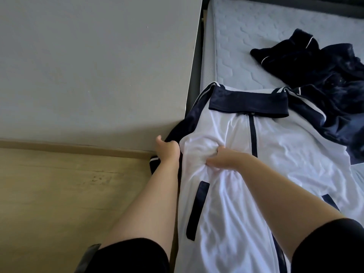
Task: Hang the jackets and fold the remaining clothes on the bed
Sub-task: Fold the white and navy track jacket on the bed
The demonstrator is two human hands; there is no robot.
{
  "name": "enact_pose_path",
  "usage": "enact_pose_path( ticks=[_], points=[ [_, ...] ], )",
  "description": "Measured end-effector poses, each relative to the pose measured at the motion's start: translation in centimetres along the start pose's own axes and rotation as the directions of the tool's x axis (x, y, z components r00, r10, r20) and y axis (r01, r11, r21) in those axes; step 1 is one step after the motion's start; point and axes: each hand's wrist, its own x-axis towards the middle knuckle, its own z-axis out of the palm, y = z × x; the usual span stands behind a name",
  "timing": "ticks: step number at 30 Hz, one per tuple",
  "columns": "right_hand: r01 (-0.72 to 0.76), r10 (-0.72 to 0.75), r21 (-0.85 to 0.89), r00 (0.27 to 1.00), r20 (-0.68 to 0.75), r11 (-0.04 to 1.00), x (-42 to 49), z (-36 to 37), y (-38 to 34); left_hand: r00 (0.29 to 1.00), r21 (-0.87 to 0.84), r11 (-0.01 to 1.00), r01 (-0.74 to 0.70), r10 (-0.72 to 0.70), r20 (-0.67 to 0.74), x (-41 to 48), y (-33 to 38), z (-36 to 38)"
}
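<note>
You see a white jacket (246, 154) with navy collar and zip stripe, a navy garment (325, 75) with white piping, and a pale blue quilted mattress (246, 46).

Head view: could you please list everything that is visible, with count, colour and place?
jacket: one, white with navy collar and sleeves, spread front-up on the mattress, near side.
dark clothes: one crumpled heap, navy with white piping, far right on the mattress; number of pieces unclear.
mattress: one, pale blue, quilted, right half.
wall: one, grey, upper left.
floor: one, light wood, lower left.
left hand: one, grips the jacket's navy sleeve at the mattress edge.
right hand: one, bunches the jacket's white front.
</note>
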Motion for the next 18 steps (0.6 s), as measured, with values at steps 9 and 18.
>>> enact_pose_path(
  ticks=[9,18],
  points=[
    [0.018,-0.007,-0.109,0.995,0.103,0.994,0.6,-0.8,-1.2,0.951,0.201,0.971,-0.132,0.067,0.302,3.2,1.1,0.4],
    [0.011,-0.007,-0.049,0.996,0.084,0.999,0.7,-0.3,-1.0,0.914,0.531,0.762,-0.371,0.199,0.353,3.4,0.1,-0.1]
  ],
)
